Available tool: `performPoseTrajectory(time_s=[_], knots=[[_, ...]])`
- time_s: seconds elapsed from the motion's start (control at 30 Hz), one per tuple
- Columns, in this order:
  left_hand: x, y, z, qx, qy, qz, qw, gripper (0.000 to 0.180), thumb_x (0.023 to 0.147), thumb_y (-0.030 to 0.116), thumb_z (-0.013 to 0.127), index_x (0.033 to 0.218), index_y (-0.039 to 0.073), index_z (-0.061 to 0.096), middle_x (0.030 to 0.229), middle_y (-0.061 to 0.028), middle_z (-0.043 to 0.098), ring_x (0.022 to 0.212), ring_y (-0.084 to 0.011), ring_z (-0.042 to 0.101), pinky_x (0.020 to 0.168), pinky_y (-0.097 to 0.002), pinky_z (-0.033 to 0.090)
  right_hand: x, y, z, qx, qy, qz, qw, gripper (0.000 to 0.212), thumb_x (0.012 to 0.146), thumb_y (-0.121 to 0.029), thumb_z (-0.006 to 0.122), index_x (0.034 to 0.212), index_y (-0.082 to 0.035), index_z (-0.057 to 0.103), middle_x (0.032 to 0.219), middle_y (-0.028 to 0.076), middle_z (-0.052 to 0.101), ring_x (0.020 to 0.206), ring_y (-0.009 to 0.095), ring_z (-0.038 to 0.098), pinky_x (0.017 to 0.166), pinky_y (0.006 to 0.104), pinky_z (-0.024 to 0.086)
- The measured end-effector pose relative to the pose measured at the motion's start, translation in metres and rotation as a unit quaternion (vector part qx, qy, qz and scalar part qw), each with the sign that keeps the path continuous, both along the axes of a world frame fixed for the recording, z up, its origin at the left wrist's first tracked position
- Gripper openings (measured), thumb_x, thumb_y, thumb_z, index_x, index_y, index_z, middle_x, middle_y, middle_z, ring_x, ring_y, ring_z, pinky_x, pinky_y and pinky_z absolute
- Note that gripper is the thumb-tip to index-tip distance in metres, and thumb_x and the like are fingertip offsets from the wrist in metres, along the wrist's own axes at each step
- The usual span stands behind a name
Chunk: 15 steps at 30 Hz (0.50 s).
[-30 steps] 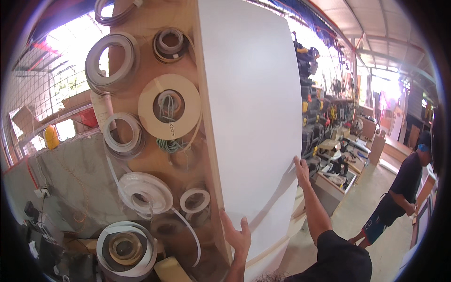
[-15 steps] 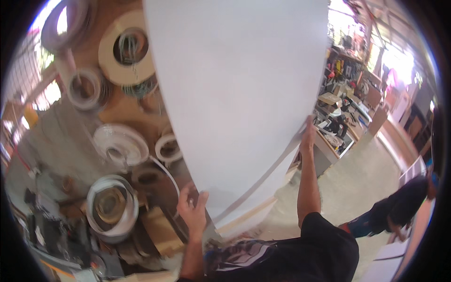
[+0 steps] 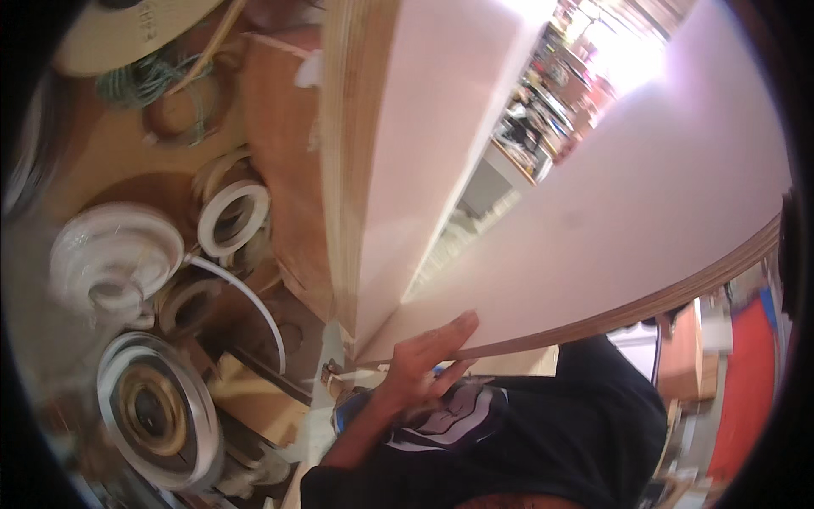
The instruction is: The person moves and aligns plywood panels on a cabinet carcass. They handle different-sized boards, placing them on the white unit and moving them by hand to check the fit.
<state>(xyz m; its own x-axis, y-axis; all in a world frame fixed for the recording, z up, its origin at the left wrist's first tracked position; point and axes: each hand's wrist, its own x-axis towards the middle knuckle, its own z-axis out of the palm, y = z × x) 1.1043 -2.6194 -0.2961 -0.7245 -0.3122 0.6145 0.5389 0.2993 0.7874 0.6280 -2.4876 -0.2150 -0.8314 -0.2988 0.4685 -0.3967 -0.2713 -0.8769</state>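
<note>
A large white-faced board (image 3: 610, 204) with a layered plywood edge slants across the right half of the view, tilted toward me. My left hand (image 3: 424, 360) grips its near edge close to the lower left corner, some fingers on the white face and others below the edge. Just beyond, more white-faced boards (image 3: 432, 127) stand on edge, their layered edges (image 3: 348, 153) facing left. The two white faces meet low down in a narrow V. My right hand is not seen; only the black sleeve shows, below the board.
Rolls of white edge banding (image 3: 233, 219) and a wrapped white roll (image 3: 119, 259) hang or lean at the left. Below them is a large ringed coil (image 3: 157, 411). Green cord (image 3: 148, 81) hangs higher up. A cluttered workbench (image 3: 534, 127) shows through the gap. Red material (image 3: 746, 373) is at the far right.
The white board has swung over to the right and tilted toward me, uncovering other boards behind it. My left hand has closed on its edge. My right hand has gone out of sight.
</note>
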Motion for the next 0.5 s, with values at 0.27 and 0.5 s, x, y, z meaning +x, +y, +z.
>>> performPoseTrajectory(time_s=[0.27, 0.5], knots=[[-0.012, -0.017, -0.055, -0.088, -0.082, -0.132, 0.984, 0.068, 0.084, 0.028, 0.084, 0.141, 0.001, 0.059, 0.139, -0.0212, 0.062, 0.125, -0.0330, 0.064, 0.101, -0.0400, 0.055, 0.029, 0.031, 0.018, 0.043, 0.007, -0.054, 0.998, 0.078, 0.105, -0.065, 0.036, 0.149, -0.002, 0.046, 0.143, 0.011, 0.056, 0.128, 0.023, 0.055, 0.109, 0.0355, 0.043], [-0.013, -0.018, -0.074, -0.115, -0.133, -0.157, 0.972, 0.057, 0.082, 0.027, 0.084, 0.131, 0.005, 0.067, 0.119, -0.0184, 0.072, 0.105, -0.0334, 0.072, 0.088, -0.0399, 0.059, 0.031, 0.033, 0.033, 0.062, 0.006, -0.079, 0.995, 0.079, 0.105, -0.066, 0.037, 0.148, -0.002, 0.048, 0.140, 0.011, 0.058, 0.124, 0.022, 0.057, 0.106, 0.0352, 0.045]])
